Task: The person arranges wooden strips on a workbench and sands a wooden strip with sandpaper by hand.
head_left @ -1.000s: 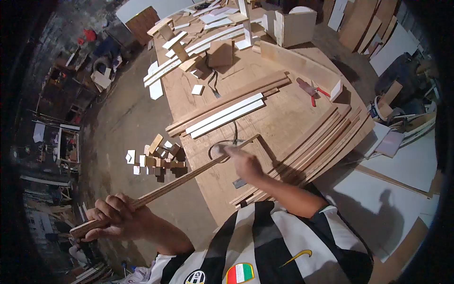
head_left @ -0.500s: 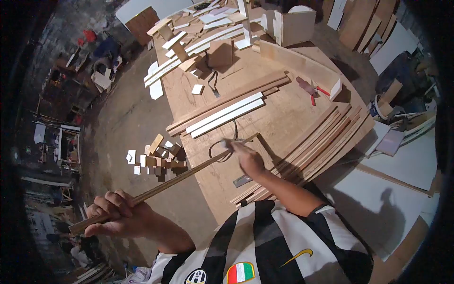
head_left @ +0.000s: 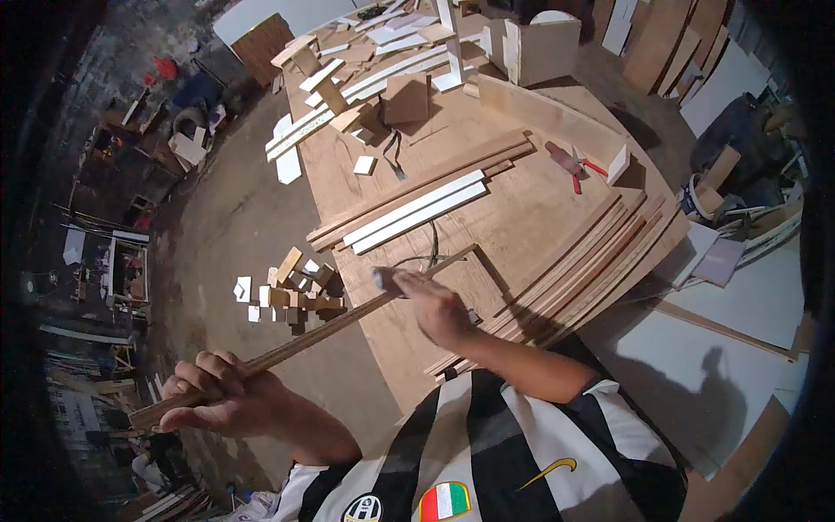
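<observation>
My left hand [head_left: 228,400] is closed around the near end of a long, narrow wooden strip [head_left: 313,333]. The strip slants up over the table edge, and its far end rests on the worktable [head_left: 370,344]. Farther along it, my right hand [head_left: 437,311] is closed with its fingertips against the strip. A small greyish thing [head_left: 380,277] shows at those fingertips, too blurred to name. Beyond the right hand a dark cable [head_left: 434,237] lies on the tabletop, partly hidden by the hand.
Two white strips [head_left: 417,211] lie beside brown strips [head_left: 435,178]. More thin strips [head_left: 591,265] are bundled on the right. Red-handled pliers [head_left: 576,181] lie near a long board [head_left: 548,113]. Wooden blocks [head_left: 296,291] are piled low, left of the table.
My right hand has slid left along the strip, toward my left hand, still touching it. My left hand and the strip have hardly moved.
</observation>
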The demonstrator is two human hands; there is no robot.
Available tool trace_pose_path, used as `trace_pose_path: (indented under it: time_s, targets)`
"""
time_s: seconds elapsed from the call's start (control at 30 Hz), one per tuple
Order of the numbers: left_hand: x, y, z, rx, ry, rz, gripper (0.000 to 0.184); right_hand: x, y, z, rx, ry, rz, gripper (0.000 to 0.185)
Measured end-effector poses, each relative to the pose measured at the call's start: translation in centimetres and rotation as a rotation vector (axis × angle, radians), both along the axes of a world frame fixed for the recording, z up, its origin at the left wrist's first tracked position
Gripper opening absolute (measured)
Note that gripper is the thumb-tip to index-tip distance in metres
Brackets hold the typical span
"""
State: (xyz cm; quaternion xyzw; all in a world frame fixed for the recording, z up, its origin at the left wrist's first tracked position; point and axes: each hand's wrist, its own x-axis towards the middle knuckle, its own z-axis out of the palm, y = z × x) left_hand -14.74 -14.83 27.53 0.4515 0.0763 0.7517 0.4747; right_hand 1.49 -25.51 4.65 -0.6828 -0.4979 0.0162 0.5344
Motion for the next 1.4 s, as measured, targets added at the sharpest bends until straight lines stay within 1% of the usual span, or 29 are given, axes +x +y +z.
trace_pose_path:
  time_s: [0.07,0.13,0.17,0.23,0.27,0.33,0.37,0.4,0.43,0.47,0.5,0.57,0.63,0.67,0.77,0.8,0.83,0.9,0.97,1.0,1.03,1.1,1.13,1.17,1.23,1.27,1.33,1.37,1.4]
  targets:
    - [0.2,0.0,0.1,0.013,0.012,-0.023,0.05,0.3,-0.1,-2.0,-0.043,0.023,-0.016,0.039]
    - [1.0,-0.1,0.5,-0.031,-0.008,0.093,0.05,2.0,-0.3,-4.0,-0.092,0.105,-0.061,0.039]
    - [0.9,-0.2,0.4,-0.032,-0.011,0.097,0.05,2.9,-0.1,-6.5,-0.16,0.143,-0.124,0.04]
    - [0.9,-0.1,0.3,-0.046,-0.056,0.083,0.05,2.7,0.0,-5.2,-0.217,0.201,-0.085,0.04]
    - [0.6,0.2,0.0,-0.045,-0.059,0.08,0.05,1.8,0.0,-3.9,-0.134,0.125,-0.054,0.039]
    - [-0.2,0.6,-0.3,0.043,0.01,-0.044,0.05,-0.1,-0.3,-0.5,0.012,-0.049,0.009,0.037]
    - [-0.2,0.6,-0.3,0.041,0.012,-0.045,0.05,0.3,-0.1,-2.7,0.01,-0.047,0.008,0.037]
    - [0.2,0.5,0.0,0.023,0.014,-0.026,0.05,1.1,0.4,-6.5,-0.018,0.013,-0.014,0.036]
    - [0.3,0.4,0.1,0.006,0.013,-0.006,0.05,2.1,0.6,-4.7,-0.045,0.07,-0.035,0.035]
    - [0.1,0.5,0.0,0.008,0.009,-0.001,0.05,3.1,-0.7,-2.7,-0.091,0.336,-0.055,0.033]
    - [-0.2,0.5,-0.2,0.007,0.003,-0.005,0.05,3.7,-0.7,-3.5,-0.369,0.282,-0.149,0.033]
    - [0.0,0.7,-0.2,0.01,-0.003,-0.015,0.05,2.3,0.0,-4.5,-0.224,0.192,-0.099,0.036]
    - [0.4,0.5,0.0,0.016,0.033,0.057,0.05,0.2,0.0,-1.1,0.011,-0.081,-0.039,0.036]
    - [0.6,0.6,0.0,0.014,0.034,0.056,0.05,-0.3,-0.3,0.7,0.027,-0.045,-0.01,0.035]
    - [0.6,1.1,0.2,0.013,0.011,0.005,0.05,2.0,0.2,-6.0,-0.094,0.03,-0.111,0.033]
    - [0.6,1.2,0.1,0.004,0.017,0.038,0.05,3.4,-0.2,-5.6,-0.239,0.296,-0.066,0.03]
    - [0.5,1.2,-0.1,-0.008,0.026,0.069,0.05,4.0,-0.3,-6.4,-0.305,0.19,-0.179,0.031]
    - [0.2,1.2,-0.2,0.001,0.021,0.056,0.05,3.2,0.3,-5.1,-0.236,0.202,-0.075,0.034]
    - [0.2,1.1,-0.2,0.001,0.023,0.05,0.05,0.9,0.3,-1.3,-0.041,-0.058,-0.04,0.038]
    - [0.3,1.0,-0.1,-0.005,0.021,0.039,0.05,0.4,0.5,-1.0,0.003,-0.102,-0.029,0.041]
    - [0.4,0.9,0.1,-0.009,0.018,0.028,0.05,0.8,0.7,-2.2,0.002,-0.1,-0.026,0.041]
    - [0.9,0.7,0.5,-0.021,-0.004,0.063,0.05,3.3,0.8,-5.6,-0.01,0.088,-0.054,0.033]
    - [1.0,0.7,0.5,-0.035,-0.03,0.099,0.051,4.6,0.0,-5.4,-0.164,0.234,-0.046,0.033]
    - [0.7,0.6,0.3,-0.035,-0.03,0.101,0.051,5.7,0.3,-9.0,-0.348,0.322,-0.093,0.031]
    - [0.3,0.7,-0.2,0.026,-0.028,0.011,0.05,4.2,0.8,-7.0,-0.209,0.208,-0.072,0.031]
    - [0.4,0.7,0.0,0.024,-0.024,0.012,0.05,2.9,0.7,-5.7,-0.211,0.212,-0.071,0.031]
    - [0.9,0.5,0.3,-0.057,0.004,0.121,0.051,1.1,0.5,-3.8,0.084,-0.101,-0.101,0.032]
    - [0.8,0.7,0.2,-0.059,0.004,0.12,0.051,1.6,0.3,-4.6,0.083,-0.101,-0.102,0.032]
    - [0.5,1.1,0.1,-0.039,0.001,0.063,0.051,2.4,-0.1,-6.1,-0.067,0.072,-0.096,0.032]
